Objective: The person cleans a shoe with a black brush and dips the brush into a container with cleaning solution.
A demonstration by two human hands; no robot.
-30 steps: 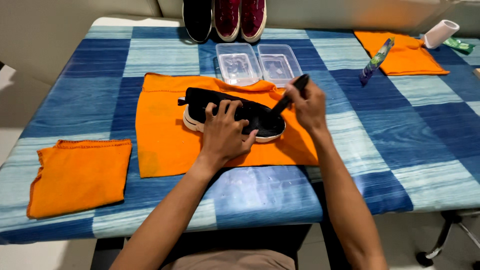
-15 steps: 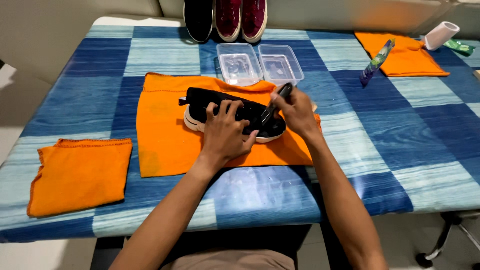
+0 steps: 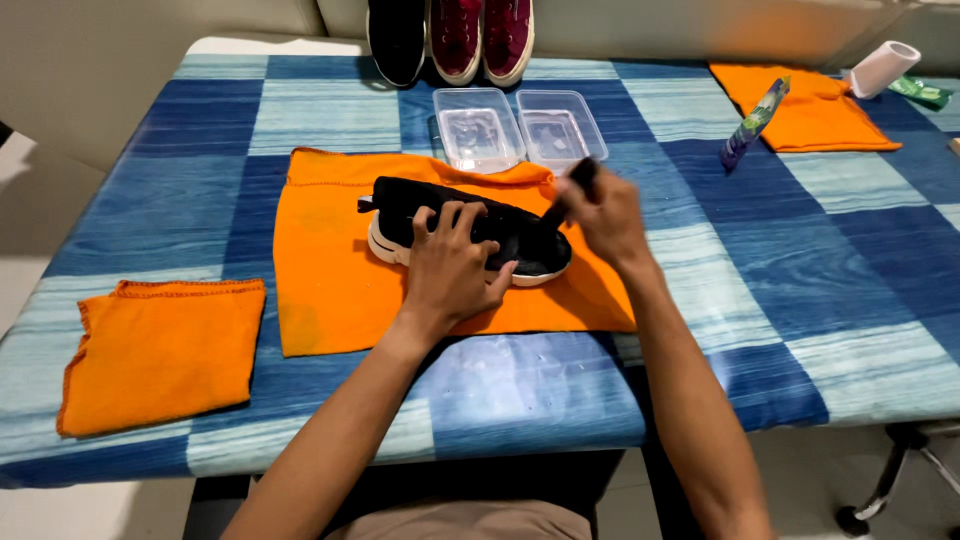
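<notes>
A black shoe (image 3: 470,228) with a white sole lies sideways on an orange cloth (image 3: 340,270).

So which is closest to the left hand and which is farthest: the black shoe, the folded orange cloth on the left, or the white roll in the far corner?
From the left hand:
1. Black shoe with white sole, right under the hand on the middle orange cloth.
2. Folded orange cloth, at the table's near left edge.
3. White roll, at the far right corner.
</notes>
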